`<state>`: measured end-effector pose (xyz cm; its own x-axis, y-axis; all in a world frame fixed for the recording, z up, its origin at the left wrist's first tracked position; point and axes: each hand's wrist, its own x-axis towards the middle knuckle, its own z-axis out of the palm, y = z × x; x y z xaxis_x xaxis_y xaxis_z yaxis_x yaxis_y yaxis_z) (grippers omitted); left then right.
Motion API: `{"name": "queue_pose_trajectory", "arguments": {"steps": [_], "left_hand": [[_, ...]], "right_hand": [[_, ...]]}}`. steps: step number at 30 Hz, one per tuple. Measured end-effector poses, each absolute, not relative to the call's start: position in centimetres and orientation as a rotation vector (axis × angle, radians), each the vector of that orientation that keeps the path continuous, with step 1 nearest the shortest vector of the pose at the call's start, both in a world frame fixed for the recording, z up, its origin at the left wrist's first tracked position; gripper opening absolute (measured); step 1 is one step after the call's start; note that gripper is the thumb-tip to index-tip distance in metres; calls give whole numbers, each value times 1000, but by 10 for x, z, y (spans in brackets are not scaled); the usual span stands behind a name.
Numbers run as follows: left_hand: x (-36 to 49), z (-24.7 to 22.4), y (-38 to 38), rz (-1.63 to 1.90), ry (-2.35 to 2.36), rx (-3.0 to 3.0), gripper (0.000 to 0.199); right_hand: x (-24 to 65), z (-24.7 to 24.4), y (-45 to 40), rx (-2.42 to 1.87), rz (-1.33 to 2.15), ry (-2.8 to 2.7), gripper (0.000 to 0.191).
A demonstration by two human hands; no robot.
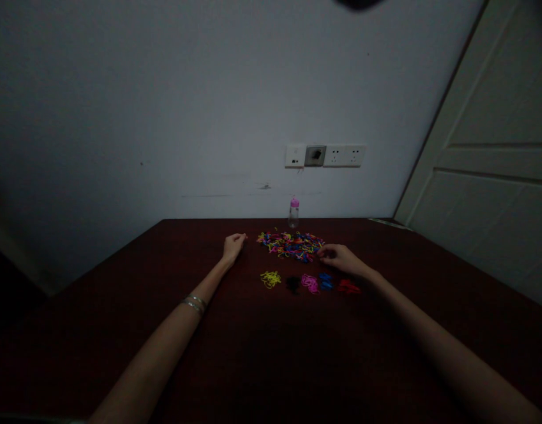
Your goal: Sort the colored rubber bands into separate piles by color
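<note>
A mixed heap of small coloured rubber bands [291, 244] lies on the dark red table. At its right edge is my right hand [336, 259], fingers curled together and touching the bands; what they pinch is too small to make out. Left of the heap my left hand [234, 246] rests on the table, closed, with a tiny reddish spot at its fingertips. Nearer to me is a row of single-colour piles: yellow bands [271, 279], black bands [292, 284], pink bands [310, 284], blue bands [326, 281] and red bands [349, 287], the last just below my right hand.
Behind the heap, a clear bottle with a pink top [293, 213] stands upright close to the wall. Sockets and switches [325, 156] are set in the wall above it. A pale panelled door [486, 159] is on the right. The table [271, 359] reaches toward me.
</note>
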<state>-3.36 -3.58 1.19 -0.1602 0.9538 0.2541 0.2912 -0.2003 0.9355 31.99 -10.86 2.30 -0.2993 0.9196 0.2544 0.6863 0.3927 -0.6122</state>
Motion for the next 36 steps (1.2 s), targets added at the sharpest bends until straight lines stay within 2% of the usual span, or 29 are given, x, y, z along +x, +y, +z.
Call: {"name": "queue_pose_trajectory", "arguments": {"steps": [5,10,18,36], "left_hand": [[-35,10,-35,1390,1434,1501,35],[-36,7,-31,1386,1450,1510,39],[-36,6,-32,1396,1430,1513,37],[-36,7,-32,1404,1417,1523,34]], "right_hand": [[304,26,-103,-1354,482,-2185,20],[303,21,-101,-1424,343,-2224,19],[303,16,-96,-1402,361,-2208,29],[304,20,-97,-1324,376,-2179,28]]}}
